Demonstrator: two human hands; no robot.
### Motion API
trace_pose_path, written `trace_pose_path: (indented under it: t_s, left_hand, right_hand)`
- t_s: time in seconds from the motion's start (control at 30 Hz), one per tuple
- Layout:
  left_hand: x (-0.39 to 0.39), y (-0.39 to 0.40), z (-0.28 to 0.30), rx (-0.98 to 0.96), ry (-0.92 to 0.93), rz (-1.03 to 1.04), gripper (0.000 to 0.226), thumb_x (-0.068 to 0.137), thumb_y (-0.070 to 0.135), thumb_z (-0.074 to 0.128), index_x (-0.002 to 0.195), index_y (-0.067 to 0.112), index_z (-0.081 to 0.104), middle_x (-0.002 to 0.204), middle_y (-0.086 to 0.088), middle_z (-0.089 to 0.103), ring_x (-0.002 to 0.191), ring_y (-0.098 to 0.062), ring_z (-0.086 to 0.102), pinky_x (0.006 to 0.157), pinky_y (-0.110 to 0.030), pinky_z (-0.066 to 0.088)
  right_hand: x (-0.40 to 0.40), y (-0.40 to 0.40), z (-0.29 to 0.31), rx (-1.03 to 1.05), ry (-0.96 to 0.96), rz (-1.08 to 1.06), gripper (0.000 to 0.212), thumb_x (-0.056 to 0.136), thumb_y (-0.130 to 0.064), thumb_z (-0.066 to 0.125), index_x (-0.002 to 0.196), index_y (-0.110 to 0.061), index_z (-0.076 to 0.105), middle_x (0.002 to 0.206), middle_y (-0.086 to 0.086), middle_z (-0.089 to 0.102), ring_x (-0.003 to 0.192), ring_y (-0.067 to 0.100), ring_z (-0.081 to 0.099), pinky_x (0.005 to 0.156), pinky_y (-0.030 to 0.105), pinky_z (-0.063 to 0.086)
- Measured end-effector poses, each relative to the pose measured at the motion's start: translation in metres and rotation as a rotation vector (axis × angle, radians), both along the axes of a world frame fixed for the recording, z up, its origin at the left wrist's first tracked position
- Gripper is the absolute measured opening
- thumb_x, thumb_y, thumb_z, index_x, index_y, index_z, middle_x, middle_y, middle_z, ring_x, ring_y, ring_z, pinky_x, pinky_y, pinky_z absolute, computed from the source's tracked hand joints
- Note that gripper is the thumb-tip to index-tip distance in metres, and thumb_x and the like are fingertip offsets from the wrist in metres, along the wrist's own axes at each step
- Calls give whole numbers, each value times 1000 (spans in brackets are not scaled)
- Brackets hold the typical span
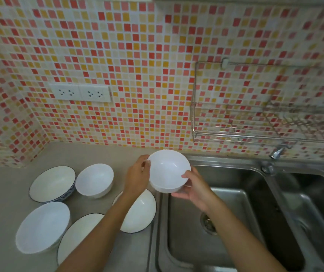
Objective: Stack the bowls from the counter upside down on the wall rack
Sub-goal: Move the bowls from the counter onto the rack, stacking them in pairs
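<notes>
text: none readable | labels: none | brands: none | numbers: none

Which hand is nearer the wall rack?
Right. The right hand holds the white bowl below the wall rack; the left hand is farther left, over the counter.

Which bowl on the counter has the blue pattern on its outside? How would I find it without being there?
Start at the grey counter left of the steel sink. Five bowls sit there; look to the back row, far left, nearest the tiled corner. That patterned bowl alone shows blue decoration on its outer wall under a dark rim, while the small bowl beside it is plain white.
</notes>
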State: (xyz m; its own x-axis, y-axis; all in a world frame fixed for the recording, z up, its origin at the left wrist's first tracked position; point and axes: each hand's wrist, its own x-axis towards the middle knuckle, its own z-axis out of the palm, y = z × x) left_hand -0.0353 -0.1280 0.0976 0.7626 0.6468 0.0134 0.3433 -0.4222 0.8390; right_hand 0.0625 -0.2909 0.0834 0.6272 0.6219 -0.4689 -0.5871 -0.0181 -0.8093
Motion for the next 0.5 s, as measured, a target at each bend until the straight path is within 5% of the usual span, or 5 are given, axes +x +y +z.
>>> trace_pose_path:
  t_s: [0.1,0.27,0.5]
  left_hand:
    - [1,-24,11,-57,-62,-37,31,97,31,46,125,21,54,119,1,62,103,-21,60,91,-46,54]
    - [22,-73,28,-48,-168,-85,27,96,31,49,120,22,58,106,11,62,95,-12,60,83,-26,49]
    - [59,-131,53,35,-330,-222,28,97,39,43,116,30,61,108,17,66,101,-3,61,88,-24,52]
  right_hand:
    - [3,-36,12,10,5,-5,47,88,-12,59,131,-29,48,132,12,48,115,41,55,78,53,59]
    - [13,-89,34,20,-11,-57,42,87,-15,61,126,-28,52,132,13,50,115,40,57,74,49,60]
    - [46,-168,69,102,-55,-91,46,85,-16,62,129,-25,52,130,15,57,109,40,64,71,45,60]
